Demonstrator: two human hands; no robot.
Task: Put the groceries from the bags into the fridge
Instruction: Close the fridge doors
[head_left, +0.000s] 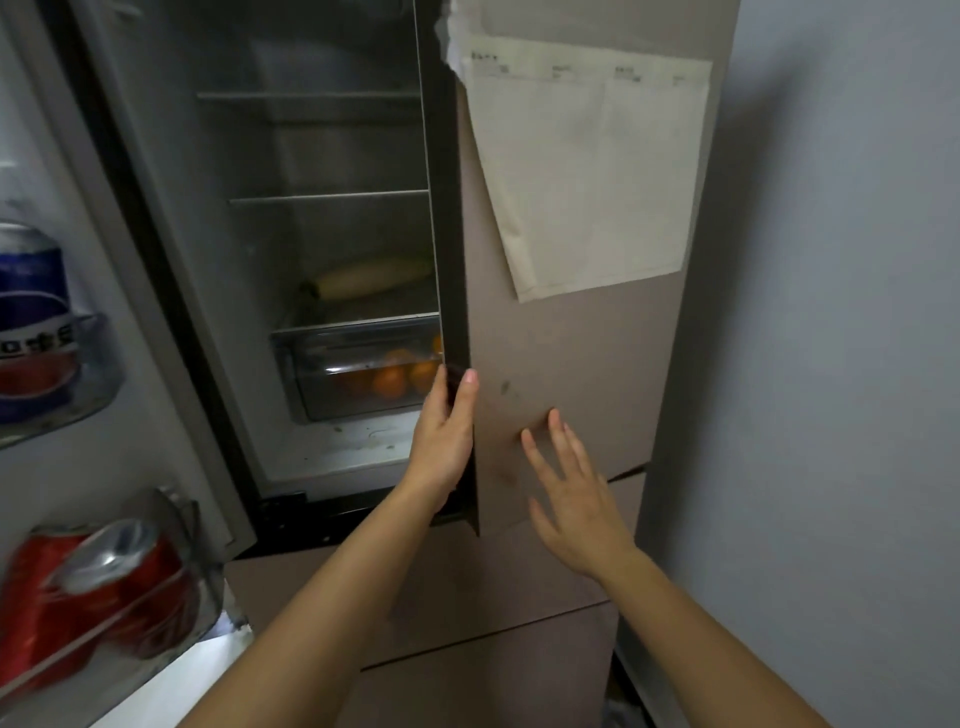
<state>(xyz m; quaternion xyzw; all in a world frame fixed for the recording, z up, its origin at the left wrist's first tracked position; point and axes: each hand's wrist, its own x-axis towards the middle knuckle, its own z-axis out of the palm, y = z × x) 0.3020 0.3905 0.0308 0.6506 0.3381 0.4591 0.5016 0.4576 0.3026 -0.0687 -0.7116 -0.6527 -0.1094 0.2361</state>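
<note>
At frame centre, the left hand (445, 434) grips the edge of the fridge door (571, 353), likely to swing it. The right hand (574, 501), released with fingers spread, seems to steady its face.

home kitchen, open fridge (322, 234), drink cans (98, 587)

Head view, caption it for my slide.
Left hand grips the right fridge door by its edge; open right hand near its front.

Soft, dim light is leaving the fridge interior (337, 156) murky and casting a broad shadow on the wall (831, 415) at three o'clock. At eight o'clock the red cans (104, 597) are smearing into blur.
</note>
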